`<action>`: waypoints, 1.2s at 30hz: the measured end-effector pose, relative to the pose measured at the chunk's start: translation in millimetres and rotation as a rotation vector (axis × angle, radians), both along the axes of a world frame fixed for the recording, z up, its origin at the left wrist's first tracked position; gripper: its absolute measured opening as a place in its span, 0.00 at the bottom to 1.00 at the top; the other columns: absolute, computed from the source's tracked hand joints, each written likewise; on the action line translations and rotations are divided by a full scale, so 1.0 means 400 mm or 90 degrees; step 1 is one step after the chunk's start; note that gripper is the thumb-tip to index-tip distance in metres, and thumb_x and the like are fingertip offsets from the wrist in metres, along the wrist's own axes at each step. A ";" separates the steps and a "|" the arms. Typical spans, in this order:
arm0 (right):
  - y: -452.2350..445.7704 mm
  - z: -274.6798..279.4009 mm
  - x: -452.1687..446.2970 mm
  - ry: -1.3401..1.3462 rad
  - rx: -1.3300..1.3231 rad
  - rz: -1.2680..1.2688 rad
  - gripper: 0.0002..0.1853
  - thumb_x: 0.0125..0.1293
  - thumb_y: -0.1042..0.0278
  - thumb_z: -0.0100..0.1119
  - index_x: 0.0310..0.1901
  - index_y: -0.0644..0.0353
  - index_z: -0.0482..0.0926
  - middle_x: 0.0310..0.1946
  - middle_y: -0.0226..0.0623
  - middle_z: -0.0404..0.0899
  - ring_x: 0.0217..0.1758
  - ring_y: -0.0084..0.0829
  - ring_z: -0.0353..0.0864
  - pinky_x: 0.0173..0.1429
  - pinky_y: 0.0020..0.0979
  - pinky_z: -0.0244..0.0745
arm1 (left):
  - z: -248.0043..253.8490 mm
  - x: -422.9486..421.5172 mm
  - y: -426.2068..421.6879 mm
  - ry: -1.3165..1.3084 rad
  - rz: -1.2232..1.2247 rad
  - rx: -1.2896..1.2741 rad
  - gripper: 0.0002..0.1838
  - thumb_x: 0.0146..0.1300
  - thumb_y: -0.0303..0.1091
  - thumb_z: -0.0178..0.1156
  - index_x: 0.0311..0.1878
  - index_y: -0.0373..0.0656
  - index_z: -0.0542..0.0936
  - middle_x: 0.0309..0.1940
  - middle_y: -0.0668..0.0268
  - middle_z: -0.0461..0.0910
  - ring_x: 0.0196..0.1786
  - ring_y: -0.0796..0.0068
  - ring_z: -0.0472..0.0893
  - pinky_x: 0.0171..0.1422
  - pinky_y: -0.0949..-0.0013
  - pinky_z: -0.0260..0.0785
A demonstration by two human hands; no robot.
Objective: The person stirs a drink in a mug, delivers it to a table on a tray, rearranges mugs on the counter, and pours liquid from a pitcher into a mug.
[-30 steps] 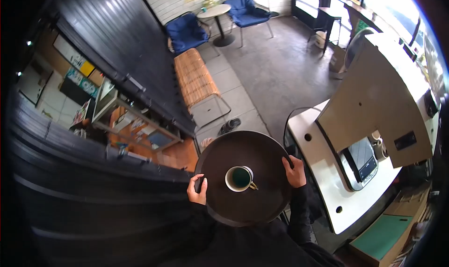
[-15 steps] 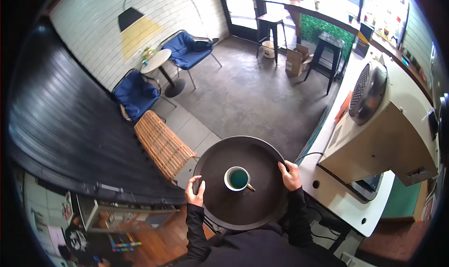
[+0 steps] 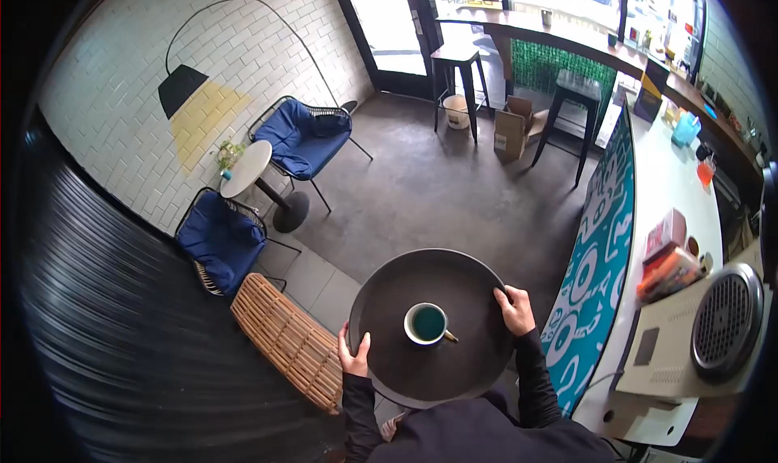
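A round dark serving tray (image 3: 397, 289) is held level in front of my body. My left hand (image 3: 354, 354) grips its left rim, thumb on top and fingers curled around the outside. At the right rim my right hand (image 3: 516, 311) holds it the same way, the fingers partly hidden beneath the edge. Standing upright near the tray's middle is a white cup (image 3: 426, 324) with dark teal liquid or a teal inside. Its gold-coloured handle points to the lower right.
On the left stand a rattan bench (image 3: 288, 337), blue-cushioned chairs (image 3: 304, 143) and a small round table (image 3: 247, 170). A white counter (image 3: 685, 196) with a beige machine (image 3: 673, 341) runs along the right. Ahead are black stools (image 3: 579, 86) and a cardboard box (image 3: 512, 129).
I have moved forward with the tray, and the beige machine now lies lower and nearer on the right. More of the counter's patterned teal front shows. Both hands keep their hold; the cup stays on the tray.
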State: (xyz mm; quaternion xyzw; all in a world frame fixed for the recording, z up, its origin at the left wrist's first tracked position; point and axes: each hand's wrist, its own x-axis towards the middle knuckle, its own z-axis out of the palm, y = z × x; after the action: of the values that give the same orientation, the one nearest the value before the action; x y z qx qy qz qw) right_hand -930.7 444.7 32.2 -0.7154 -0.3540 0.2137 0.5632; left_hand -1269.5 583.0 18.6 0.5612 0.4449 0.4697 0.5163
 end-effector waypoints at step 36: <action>2.259 -0.091 -0.206 0.098 0.043 0.299 0.26 0.69 0.75 0.56 0.67 0.70 0.66 0.62 0.50 0.74 0.70 0.38 0.70 0.73 0.35 0.61 | -0.102 -0.236 1.906 0.099 0.380 -0.305 0.50 0.62 0.68 0.60 0.56 0.17 0.70 0.55 0.41 0.77 0.61 0.53 0.77 0.65 0.63 0.67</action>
State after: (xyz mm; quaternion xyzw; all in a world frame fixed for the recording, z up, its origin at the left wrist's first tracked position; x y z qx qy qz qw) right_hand -1013.2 1348.5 -4.2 -0.5761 -0.4736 0.3803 0.5470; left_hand -1363.8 1345.2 -22.2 0.3049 0.7235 0.4379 0.4380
